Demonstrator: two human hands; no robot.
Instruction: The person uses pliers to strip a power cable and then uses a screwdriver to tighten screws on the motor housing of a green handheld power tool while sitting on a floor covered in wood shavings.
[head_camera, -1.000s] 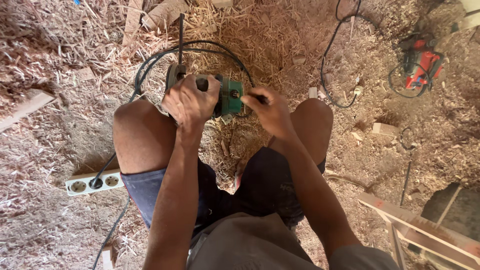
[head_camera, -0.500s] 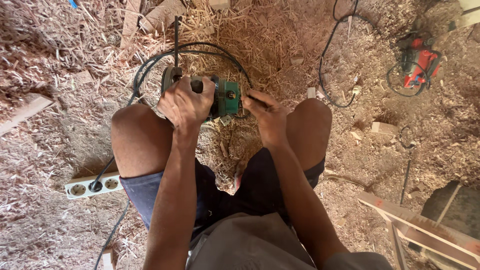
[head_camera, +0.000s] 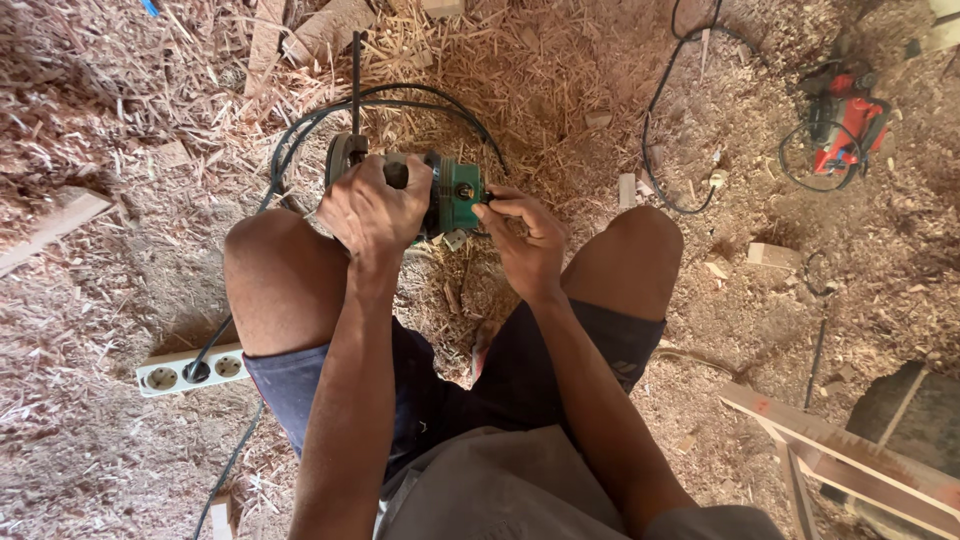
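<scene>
I am crouched over a floor covered in wood shavings, knees apart. My left hand (head_camera: 372, 205) grips the grey-black body of a green power tool (head_camera: 455, 195) held above the floor between my knees. My right hand (head_camera: 525, 240) pinches at the green end of the tool with its fingertips, by a small round knob. A black cord (head_camera: 420, 100) loops from the tool's back over the shavings.
A white power strip (head_camera: 190, 370) with a black plug lies by my left knee. A red power tool (head_camera: 848, 125) with coiled cable sits at the far right. Wooden planks (head_camera: 850, 455) lie at lower right, offcuts (head_camera: 770, 255) and a board (head_camera: 50, 230) around.
The tool and both hands have shifted slightly toward me and lower in view. My right hand has moved from gripping the tool's side to pinching at its green end.
</scene>
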